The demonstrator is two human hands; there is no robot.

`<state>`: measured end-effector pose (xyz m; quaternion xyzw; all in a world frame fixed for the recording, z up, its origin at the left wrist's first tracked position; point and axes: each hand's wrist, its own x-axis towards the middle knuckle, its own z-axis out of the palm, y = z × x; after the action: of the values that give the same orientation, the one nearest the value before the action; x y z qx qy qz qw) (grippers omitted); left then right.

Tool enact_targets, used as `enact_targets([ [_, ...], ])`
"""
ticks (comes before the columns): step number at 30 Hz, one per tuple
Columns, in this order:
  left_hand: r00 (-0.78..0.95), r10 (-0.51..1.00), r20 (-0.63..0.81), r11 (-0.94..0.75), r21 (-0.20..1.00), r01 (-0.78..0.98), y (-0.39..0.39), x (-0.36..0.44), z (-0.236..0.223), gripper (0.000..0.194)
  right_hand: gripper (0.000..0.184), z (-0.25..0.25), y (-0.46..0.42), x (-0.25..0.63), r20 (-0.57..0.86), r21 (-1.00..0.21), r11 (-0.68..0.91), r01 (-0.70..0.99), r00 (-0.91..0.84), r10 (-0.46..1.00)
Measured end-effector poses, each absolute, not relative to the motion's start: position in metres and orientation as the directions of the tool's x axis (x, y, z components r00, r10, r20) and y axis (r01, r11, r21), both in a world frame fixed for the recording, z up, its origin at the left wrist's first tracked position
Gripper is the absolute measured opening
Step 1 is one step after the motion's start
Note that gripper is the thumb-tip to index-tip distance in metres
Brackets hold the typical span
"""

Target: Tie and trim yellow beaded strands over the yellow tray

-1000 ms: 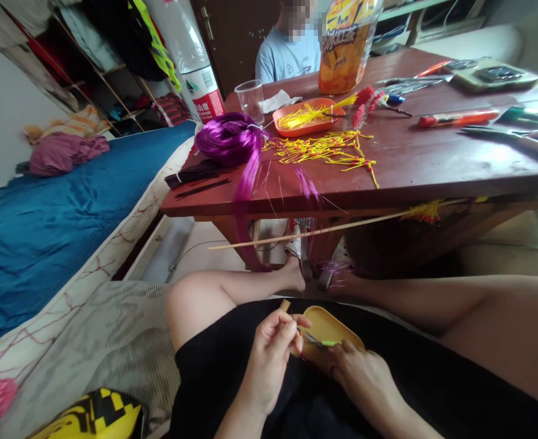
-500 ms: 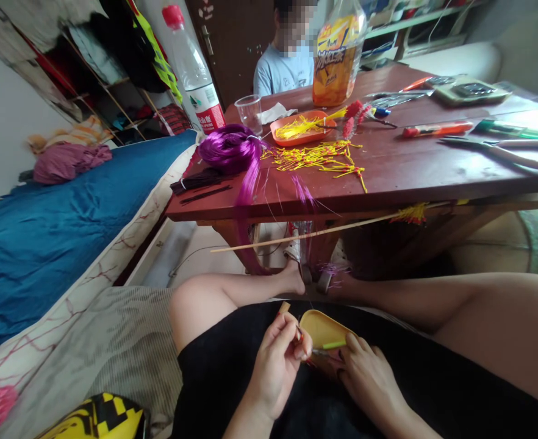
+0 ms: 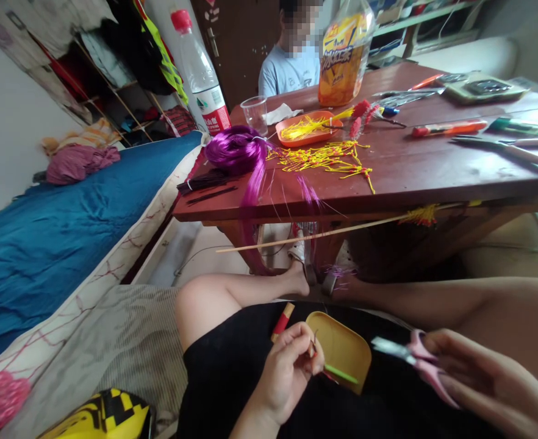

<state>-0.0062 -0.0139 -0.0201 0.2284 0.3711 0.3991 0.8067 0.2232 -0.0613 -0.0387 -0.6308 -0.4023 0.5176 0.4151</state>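
Observation:
My left hand (image 3: 291,366), above the lap, pinches a thin dark strand (image 3: 315,339) with a bit of red near the fingertips; its exact kind is too small to tell. My right hand (image 3: 484,372) grips pink-handled scissors (image 3: 427,364), their blades pointing left and blurred. Between the hands a tan tray (image 3: 342,334) rests on the black cloth over my lap, with a bright green stick (image 3: 342,374) in it. Just beyond my left hand lies a small red and tan roll (image 3: 283,321).
On the red-brown table (image 3: 415,164) are a purple thread bundle (image 3: 236,149), yellow knotted strands (image 3: 319,157), an orange tray (image 3: 305,139), pliers (image 3: 502,146) and two bottles. A thin wooden stick (image 3: 296,238) juts out below its edge. A person (image 3: 291,70) sits across.
My right hand has moved right with the scissors, away from my left hand and the tray. More of the tray and the roll shows. My left hand keeps its pinch.

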Motion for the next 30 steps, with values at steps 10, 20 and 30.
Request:
enact_targets([
  [10,0.489,0.747,-0.45,0.657,0.608,-0.446,-0.021,0.002,-0.025,0.025,0.029,-0.013,-0.031,0.131,-0.407,-0.7,-0.428,-0.572,-0.173,0.897],
  [20,0.52,0.728,-0.448,0.668,0.632,-0.391,-0.019,0.003,-0.026,0.022,0.031,-0.023,-0.029,0.133,-0.406,-0.667,-0.395,-0.632,-0.137,0.904],
  [30,0.533,0.718,-0.446,0.671,0.647,-0.362,-0.017,0.002,-0.026,0.021,0.033,-0.027,-0.032,0.135,-0.434,-0.631,-0.428,-0.648,-0.162,0.886],
])
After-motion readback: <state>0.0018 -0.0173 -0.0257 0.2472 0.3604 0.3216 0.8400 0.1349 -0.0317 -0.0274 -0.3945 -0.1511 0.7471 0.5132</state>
